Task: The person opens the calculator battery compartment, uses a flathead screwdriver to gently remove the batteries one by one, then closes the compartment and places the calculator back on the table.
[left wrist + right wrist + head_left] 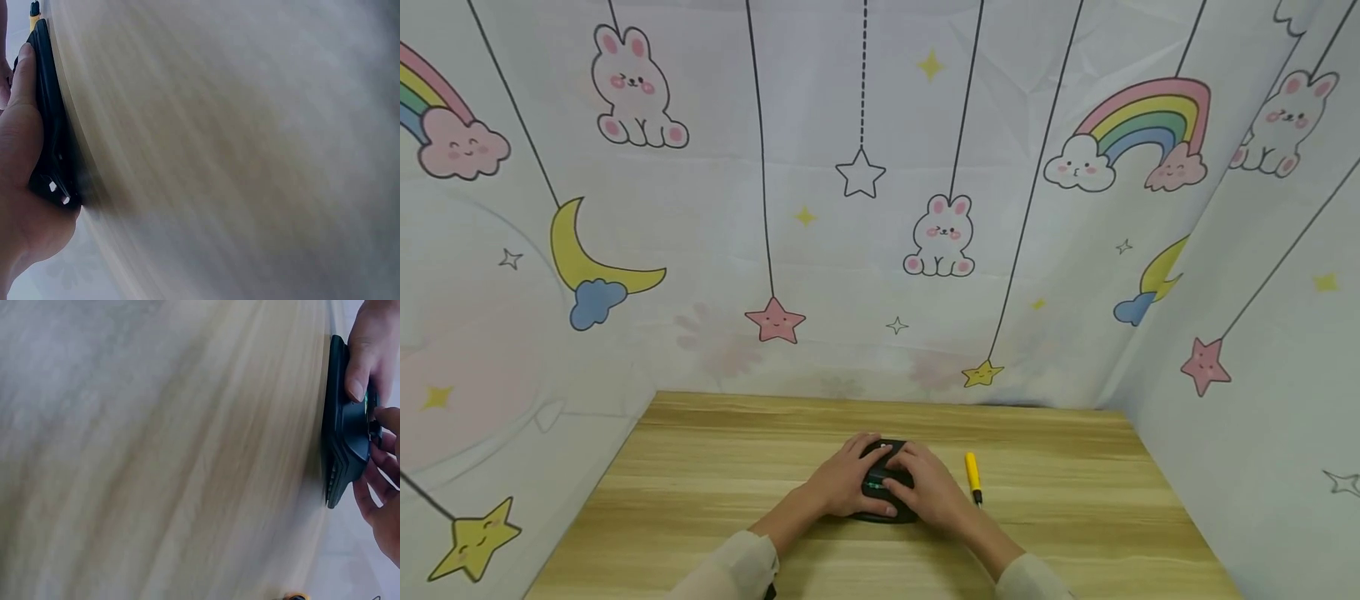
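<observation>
A black plastic device (886, 472) with a wide flat base lies on the table between both hands, its exact kind unclear. A narrow green strip shows at an opening in its top. My left hand (847, 482) holds it from the left, fingers over the far part and thumb along the near edge. From the right, my right hand (931, 487) reaches over it with bent fingers. In the right wrist view, the right thumb and fingers grip a raised dark part of the device (340, 419), partly hidden. Small slots line its side.
A screwdriver (973, 477) with a yellow handle and black collar lies just right of the right hand. The wood-grain table (722, 467) meets a white cloth backdrop (850, 250) printed with rabbits, stars and rainbows at the back and sides.
</observation>
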Demonstrator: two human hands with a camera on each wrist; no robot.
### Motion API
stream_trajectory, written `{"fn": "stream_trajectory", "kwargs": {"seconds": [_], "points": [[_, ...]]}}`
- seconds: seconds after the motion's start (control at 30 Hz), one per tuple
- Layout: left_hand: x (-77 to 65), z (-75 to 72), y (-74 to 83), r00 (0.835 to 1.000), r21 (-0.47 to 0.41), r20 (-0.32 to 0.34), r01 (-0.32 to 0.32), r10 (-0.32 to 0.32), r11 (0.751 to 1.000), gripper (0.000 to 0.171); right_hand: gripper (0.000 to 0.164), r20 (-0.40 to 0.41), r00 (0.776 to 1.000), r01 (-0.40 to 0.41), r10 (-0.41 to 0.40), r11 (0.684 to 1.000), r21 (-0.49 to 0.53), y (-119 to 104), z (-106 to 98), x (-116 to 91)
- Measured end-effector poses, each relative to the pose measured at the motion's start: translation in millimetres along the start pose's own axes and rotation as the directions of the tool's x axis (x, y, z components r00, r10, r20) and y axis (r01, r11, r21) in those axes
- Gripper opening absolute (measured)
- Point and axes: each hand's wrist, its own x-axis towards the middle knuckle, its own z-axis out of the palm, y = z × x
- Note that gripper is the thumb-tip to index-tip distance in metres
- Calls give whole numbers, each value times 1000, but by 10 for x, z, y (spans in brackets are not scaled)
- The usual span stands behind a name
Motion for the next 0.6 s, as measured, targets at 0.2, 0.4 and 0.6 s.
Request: {"fn": "stream_trajectory", "kwargs": {"seconds": [0.2, 0.4, 0.6], "points": [[14, 19, -22, 1000, 8, 3, 13, -13, 1000, 102, 20, -7, 1000, -7, 7, 1000, -26, 2, -27, -22], [7, 27, -19, 1000, 11, -7, 3, -3, 1000, 101, 20, -40, 999, -15, 12, 998, -53, 55, -23, -56], [8, 33, -19, 1000, 23, -11, 2, -2, 1000, 103, 20, -46, 999, -10, 7, 997, -76, 105, -60, -106]]}}
